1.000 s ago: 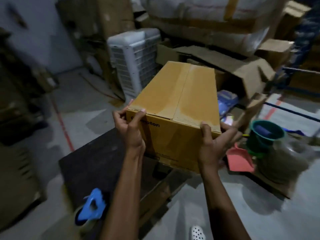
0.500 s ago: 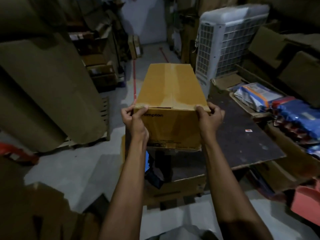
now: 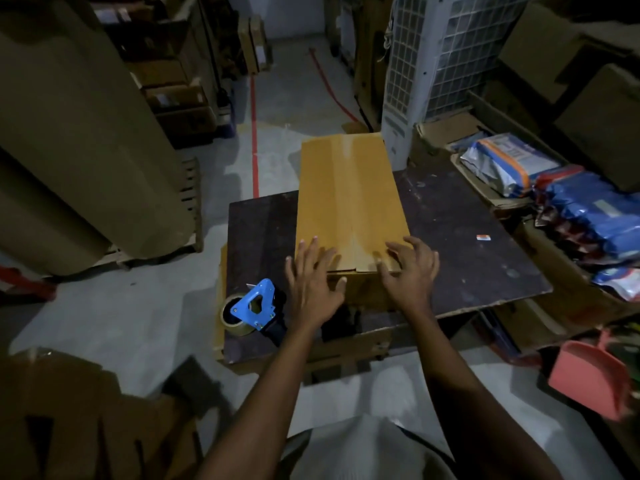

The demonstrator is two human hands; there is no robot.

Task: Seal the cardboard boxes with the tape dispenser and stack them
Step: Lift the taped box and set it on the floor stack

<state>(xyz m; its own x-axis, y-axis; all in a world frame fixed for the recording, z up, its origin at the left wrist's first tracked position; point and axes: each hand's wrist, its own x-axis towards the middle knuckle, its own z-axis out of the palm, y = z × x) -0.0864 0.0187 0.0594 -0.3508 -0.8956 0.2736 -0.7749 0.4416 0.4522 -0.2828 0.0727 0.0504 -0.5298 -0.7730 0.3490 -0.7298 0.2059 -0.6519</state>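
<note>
Head view, taken from left to right: large bent cardboard sheets [image 3: 79, 150] are seen standing at the far left, well apart from the work. On the near left corner of the dark board [image 3: 467, 244] the blue tape dispenser [image 3: 254, 306] is laid with its roll toward the board's edge, and it is held by neither hand. Just beside it, the left hand [image 3: 311, 278] is laid on the near end of the cardboard box [image 3: 349, 202], fingers straight and spread over the top, the thumb hanging over the near edge; nothing is grasped. The box is set on the board with its length running away from the person and its top flaps folded shut. A paler, glossy band is seen along the middle seam, which may be tape, though this cannot be told for certain. The right hand [image 3: 412, 271] is rested on the box's near right corner, fingers loosely bent and released, not closed around anything. Further right, blue packets [image 3: 588, 216] are heaped beside the board, and a pink dustpan [image 3: 585, 382] is seen near the floor. The task is judged to be at an early or middle point: the box is placed and pressed closed, taping of this face is probably still to be done, and no stack of sealed boxes is shown.
</note>
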